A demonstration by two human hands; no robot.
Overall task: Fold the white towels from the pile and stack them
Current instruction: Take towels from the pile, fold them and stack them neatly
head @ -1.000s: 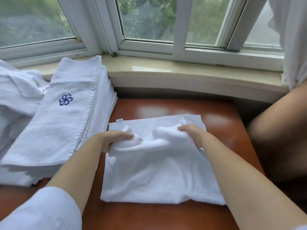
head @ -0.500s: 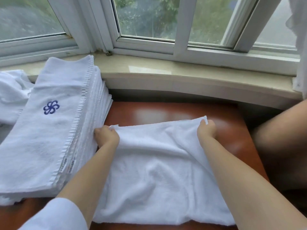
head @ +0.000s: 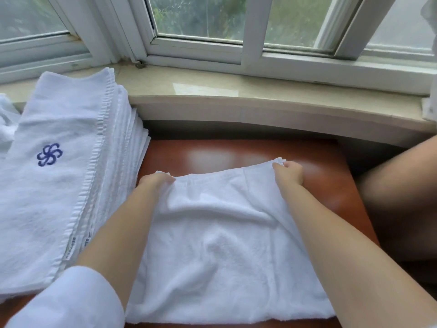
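Plainly, one blue pinwheel-shaped emblem point(head: 49, 154) was stitched on the top towel of the folded stack point(head: 59, 181); small tags poked out at the stack's near edge, their print too blurred to read; the layers ran too close together to count. One white towel point(head: 227, 252) lay folded on the red-brown table point(head: 331, 185), just right of the stack; two hands worked it. The left hand point(head: 155, 183) had its fingers curled on the towel's far left corner; the right hand point(head: 289, 172) pinched the far right corner. More crumpled white cloth point(head: 7, 124) showed at the left edge, under the windowsill point(head: 236, 91).
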